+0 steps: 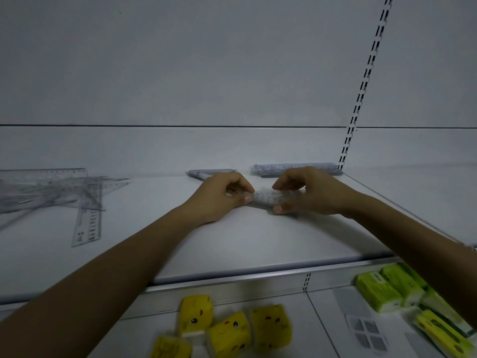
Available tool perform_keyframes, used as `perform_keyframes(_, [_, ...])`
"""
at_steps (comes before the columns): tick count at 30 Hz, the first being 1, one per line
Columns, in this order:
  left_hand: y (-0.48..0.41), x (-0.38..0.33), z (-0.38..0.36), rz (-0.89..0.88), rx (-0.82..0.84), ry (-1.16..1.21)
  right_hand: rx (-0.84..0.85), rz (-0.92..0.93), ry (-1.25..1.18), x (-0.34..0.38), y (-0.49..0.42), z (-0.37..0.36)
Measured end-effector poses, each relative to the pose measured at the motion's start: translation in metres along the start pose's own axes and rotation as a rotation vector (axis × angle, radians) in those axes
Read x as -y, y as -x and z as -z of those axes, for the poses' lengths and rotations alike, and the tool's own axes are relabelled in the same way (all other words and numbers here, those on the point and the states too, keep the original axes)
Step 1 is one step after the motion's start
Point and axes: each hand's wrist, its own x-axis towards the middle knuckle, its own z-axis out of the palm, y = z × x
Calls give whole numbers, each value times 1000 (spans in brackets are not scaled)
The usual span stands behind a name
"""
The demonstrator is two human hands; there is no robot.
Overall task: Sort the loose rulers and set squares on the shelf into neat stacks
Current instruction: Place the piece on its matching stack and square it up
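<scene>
On the white shelf [232, 244] my left hand [219, 197] and my right hand [304, 192] together grip a clear ruler [263, 197], one at each end, just above the shelf's middle. Fingers and thumbs pinch its edges. Behind the hands lies a stack of set squares [206, 173], and further right a stack of rulers [294, 167] rests against the back wall. A loose heap of clear rulers and set squares [56, 192] spreads over the shelf's left side, with one ruler [87, 226] pointing toward the front edge.
A slotted upright [361, 94] divides the back wall at the right. On the lower shelf sit yellow tissue packs [229, 329] in the middle and green packs [395, 288] at the right. The metal front rail [258, 277] edges the upper shelf.
</scene>
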Motion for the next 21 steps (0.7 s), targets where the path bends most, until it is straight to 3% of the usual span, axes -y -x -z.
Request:
perform_keyframes(11, [-8,5,0,188,-50,199,72,-6,218,13,-2,-5])
perform_keyframes(18, [-2,3,15,114,-22,94,54,-29,251,42,0,-3])
perform_keyframes(21, [3,7,41,35,-25,-99,16,-31,220,60,-5,-12])
